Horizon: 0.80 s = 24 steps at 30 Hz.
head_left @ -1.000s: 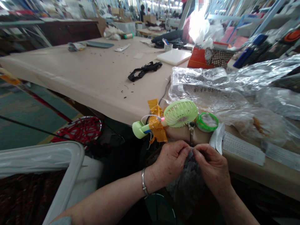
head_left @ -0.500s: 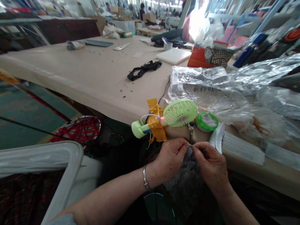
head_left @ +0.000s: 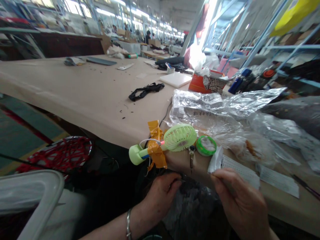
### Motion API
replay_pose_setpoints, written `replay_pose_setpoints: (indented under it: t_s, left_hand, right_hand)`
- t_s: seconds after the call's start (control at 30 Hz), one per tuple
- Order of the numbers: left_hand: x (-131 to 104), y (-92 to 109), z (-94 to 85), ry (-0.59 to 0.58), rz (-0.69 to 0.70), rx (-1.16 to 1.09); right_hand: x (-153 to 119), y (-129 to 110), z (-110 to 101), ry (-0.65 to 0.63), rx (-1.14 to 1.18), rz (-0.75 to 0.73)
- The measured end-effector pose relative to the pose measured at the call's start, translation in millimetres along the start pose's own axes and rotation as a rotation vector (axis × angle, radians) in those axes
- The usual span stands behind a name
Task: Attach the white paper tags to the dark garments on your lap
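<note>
My left hand (head_left: pixel 162 191), a metal bangle on its wrist, is low in front of the table edge. Its thumb and forefinger are pinched; what is between them is too small to make out. My right hand (head_left: pixel 241 198) is closed in a pinch at the lower end of a crumpled white plastic bag (head_left: pixel 217 160). Whether it grips the bag or only overlaps it I cannot tell. Between the hands, a thin pointed metal tool (head_left: pixel 191 158) stands at the table edge. Beside it are a round green-rimmed container (head_left: pixel 199 146) with whitish contents and a light green fan (head_left: pixel 180 137).
Orange tape (head_left: pixel 157 150) binds the fan at the table edge. Clear plastic bags (head_left: pixel 200 106) and printed paper slips (head_left: pixel 278 180) cover the right side. A black fabric strip (head_left: pixel 146 91) lies on the tabletop (head_left: pixel 95 96). A white bin (head_left: pixel 53 186) stands at lower left.
My hands, pinched together before, have come apart. The right moved to the white bag, the left moved down and left. The view has tilted up and shifted right.
</note>
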State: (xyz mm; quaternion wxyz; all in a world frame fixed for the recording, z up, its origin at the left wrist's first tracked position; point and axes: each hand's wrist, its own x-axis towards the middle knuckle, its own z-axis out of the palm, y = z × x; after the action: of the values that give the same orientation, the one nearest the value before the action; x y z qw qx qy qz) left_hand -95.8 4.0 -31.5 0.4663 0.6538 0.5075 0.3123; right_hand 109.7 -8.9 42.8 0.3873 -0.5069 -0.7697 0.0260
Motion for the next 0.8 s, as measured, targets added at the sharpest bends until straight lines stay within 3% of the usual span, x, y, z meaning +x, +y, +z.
replay_pose_setpoints:
  t_s: [0.07,0.17,0.3,0.5,0.67,0.8]
  left_hand:
    - [1,-7,0.5,-0.046,-0.015,0.043]
    - [-1,-11,1.8,-0.110,-0.064,0.138]
    - [-8,-12,4.3,-0.171,-0.078,0.196]
    - [-13,-18,8.8,-0.206,-0.080,0.147]
    - [-18,-15,14.8,-0.243,-0.110,0.118]
    - [-21,-13,20.5,-0.292,-0.111,0.069]
  right_hand:
    - [24,16,-5,0.039,-0.199,-0.106]
    - [50,38,-1,-0.070,-0.442,-0.111]
    - [55,49,5,-0.183,-0.443,-0.115]
    - [21,51,-12,0.129,-0.127,-0.030]
    - [-22,55,-6,0.070,-0.230,-0.083]
    - [-41,56,6,0.054,-0.297,-0.120]
